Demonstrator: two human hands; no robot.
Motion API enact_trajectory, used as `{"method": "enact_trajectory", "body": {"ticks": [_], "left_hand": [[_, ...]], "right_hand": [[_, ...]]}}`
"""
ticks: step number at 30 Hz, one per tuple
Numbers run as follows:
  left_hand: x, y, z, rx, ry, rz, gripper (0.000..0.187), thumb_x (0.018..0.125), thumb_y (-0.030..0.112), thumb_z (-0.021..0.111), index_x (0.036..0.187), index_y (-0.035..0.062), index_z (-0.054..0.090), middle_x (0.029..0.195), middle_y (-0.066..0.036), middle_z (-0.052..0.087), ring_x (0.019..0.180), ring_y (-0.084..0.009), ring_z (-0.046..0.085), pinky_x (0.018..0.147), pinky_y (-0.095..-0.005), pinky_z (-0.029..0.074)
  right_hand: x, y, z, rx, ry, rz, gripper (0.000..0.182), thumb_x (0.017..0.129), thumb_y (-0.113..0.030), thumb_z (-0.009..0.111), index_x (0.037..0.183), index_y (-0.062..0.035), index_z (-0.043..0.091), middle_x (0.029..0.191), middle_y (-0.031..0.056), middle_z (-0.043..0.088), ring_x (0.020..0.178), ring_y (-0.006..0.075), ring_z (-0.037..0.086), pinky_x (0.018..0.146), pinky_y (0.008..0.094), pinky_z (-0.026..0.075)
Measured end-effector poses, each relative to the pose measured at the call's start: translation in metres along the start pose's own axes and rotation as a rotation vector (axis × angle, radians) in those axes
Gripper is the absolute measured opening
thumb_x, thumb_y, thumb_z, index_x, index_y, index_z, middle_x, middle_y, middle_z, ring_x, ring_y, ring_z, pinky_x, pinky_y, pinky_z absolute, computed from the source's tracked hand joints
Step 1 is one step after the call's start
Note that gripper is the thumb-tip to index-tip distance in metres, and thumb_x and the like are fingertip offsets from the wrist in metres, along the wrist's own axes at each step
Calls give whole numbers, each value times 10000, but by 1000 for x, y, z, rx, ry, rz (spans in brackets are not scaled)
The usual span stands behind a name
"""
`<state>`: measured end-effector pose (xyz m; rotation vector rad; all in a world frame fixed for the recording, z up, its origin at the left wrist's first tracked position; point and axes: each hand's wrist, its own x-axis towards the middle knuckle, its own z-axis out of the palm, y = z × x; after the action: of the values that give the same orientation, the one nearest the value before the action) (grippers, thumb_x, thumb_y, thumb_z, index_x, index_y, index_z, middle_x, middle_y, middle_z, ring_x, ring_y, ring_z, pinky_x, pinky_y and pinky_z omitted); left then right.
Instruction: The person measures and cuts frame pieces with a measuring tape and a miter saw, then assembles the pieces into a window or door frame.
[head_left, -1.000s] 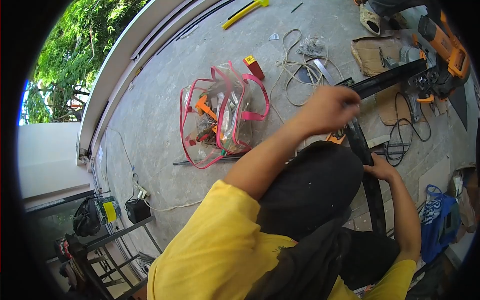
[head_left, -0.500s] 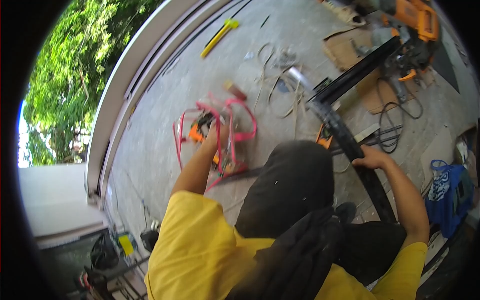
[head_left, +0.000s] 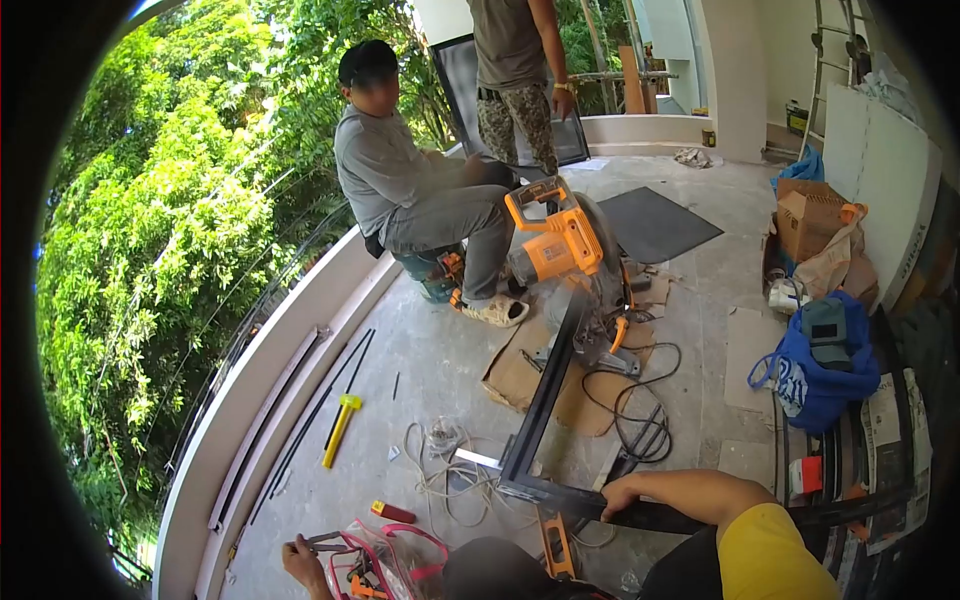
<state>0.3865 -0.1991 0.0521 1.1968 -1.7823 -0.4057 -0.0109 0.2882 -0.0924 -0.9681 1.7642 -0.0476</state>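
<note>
My left hand (head_left: 300, 562) is at the lower left, closed on a dark two-armed tool (head_left: 326, 542) that looks like pliers. Beside it lies a clear bag with pink straps (head_left: 375, 560), partly cut off by the frame's bottom; orange and dark tools show inside. My right hand (head_left: 618, 494) wraps round a black metal frame (head_left: 560, 490), whose corner rests near the middle of the floor. One side of the frame runs away from me toward an orange miter saw (head_left: 565, 245). Below the frame an orange tool (head_left: 556, 545) stands by my knee.
A seated person (head_left: 400, 190) and a standing person (head_left: 515, 60) are beyond the saw. Cords (head_left: 640, 420), a yellow hammer-like tool (head_left: 342, 430) and a red block (head_left: 393, 512) lie on the floor. A blue bag (head_left: 825, 365) sits at right, a low wall (head_left: 270, 400) at left.
My view has tilted up, bringing the saw and two people into sight. My left hand has come out of the pink-strapped bag with the tool. My right hand stays on the frame.
</note>
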Motion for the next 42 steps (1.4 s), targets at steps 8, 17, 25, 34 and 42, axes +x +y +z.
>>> {"method": "enact_trajectory", "body": {"ticks": [8,17,25,34,42], "left_hand": [[101,193,67,-1091,-516,-170,190,918,221,563,962,36,569,861,-56,608,774,-135,611,604,-231,485],[91,439,257,-1358,-909,-447,171,911,123,523,1048,32,478,904,-103,595,801,-199,631,591,-298,519],[60,636,270,-1524,-725,-507,225,852,60,607,1033,-43,521,959,-152,592,768,-282,661,607,-339,548],[60,727,299,-1450,-776,-309,191,855,42,579,1018,-57,564,937,-197,628,816,-303,667,625,-339,527],[32,719,284,-1447,-1018,-139,286,901,169,539,1129,-2,520,1112,-178,565,1011,-307,601,751,-339,499]], "right_hand": [[-13,-13,-5,187,-137,138,593,770,-446,681,1112,32,599,1051,160,632,891,286,639,721,410,529],[-27,-23,-8,253,-148,147,582,779,-417,682,1110,51,590,1055,163,626,906,294,633,729,412,530],[-38,-27,-12,-52,-11,-3,632,761,-475,663,1042,89,613,1021,200,643,934,312,630,770,391,501],[-39,-16,-9,1,18,-99,625,748,-480,647,1008,87,628,1040,230,634,961,328,619,812,393,473],[-27,-11,-8,-11,-20,-105,636,759,-491,633,1037,81,619,1072,224,624,972,333,614,821,388,471]]}}
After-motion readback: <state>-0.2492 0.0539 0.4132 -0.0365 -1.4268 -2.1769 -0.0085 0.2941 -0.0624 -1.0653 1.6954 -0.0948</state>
